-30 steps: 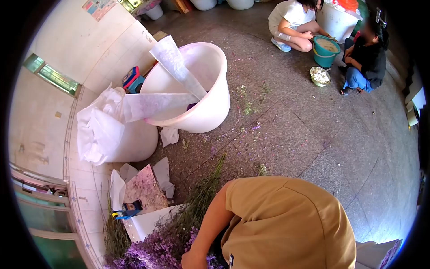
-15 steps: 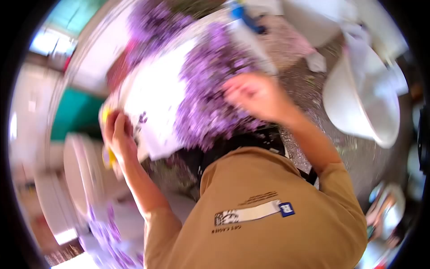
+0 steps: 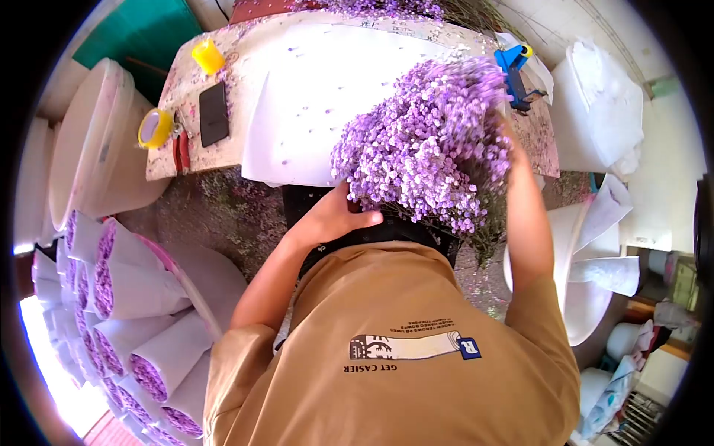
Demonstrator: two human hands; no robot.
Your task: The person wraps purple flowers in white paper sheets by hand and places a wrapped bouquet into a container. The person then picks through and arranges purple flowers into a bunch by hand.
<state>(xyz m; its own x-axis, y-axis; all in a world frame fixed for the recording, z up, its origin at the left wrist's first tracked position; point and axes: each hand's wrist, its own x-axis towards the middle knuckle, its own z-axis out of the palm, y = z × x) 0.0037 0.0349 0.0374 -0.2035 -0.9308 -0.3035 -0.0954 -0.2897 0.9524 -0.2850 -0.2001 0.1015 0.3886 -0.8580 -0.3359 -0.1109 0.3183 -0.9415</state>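
A bunch of small purple flowers [image 3: 424,141] lies over the table's front edge, between my two hands. My left hand [image 3: 333,214] is at its lower left side, thumb stretched out, the other fingers curled in under the blooms and partly hidden. Along the right side, my right hand [image 3: 507,137] grasps the bunch, its fingers mostly covered by flowers. The blooms beside it are blurred. Thin green stems [image 3: 487,238] hang out at the lower right. Left of the bunch, white paper sheets [image 3: 297,111] with scattered petals lie on the table.
On the table [image 3: 167,97] are a yellow tape roll [image 3: 207,56], another tape roll [image 3: 155,128], red-handled pliers [image 3: 181,149], a black phone [image 3: 213,113] and a blue tape dispenser [image 3: 513,74]. Paper-wrapped flower bundles [image 3: 141,286] fill a tub at left. A white bucket [image 3: 587,312] stands at right.
My left hand has left the yellow tape at the table's left and come to the bunch. My right hand has gone from above the blooms to their right side. The view has turned.
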